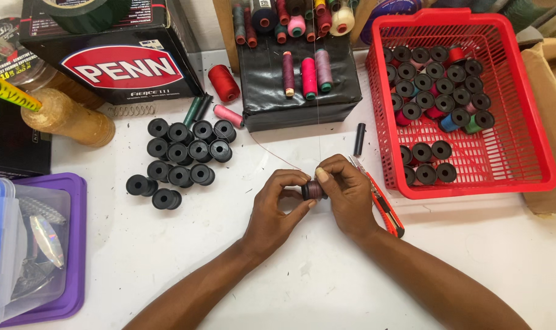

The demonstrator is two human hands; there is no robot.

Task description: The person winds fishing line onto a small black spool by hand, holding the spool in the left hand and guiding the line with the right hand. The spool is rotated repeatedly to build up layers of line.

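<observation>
Roughly halfway: left hand and right hand pinched together on one wound bobbin, filled ones in basket, empties piled beside.

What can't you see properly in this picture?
Head view:
- Small spool: mostly covered by the left hand and right hand; their grip hides its ends.
- Orange cutter: partly under the right hand.
- Clear box: cut off by the left edge.
- Thin thread: too fine to follow.

Bare table lies open between black spools and red basket.
</observation>
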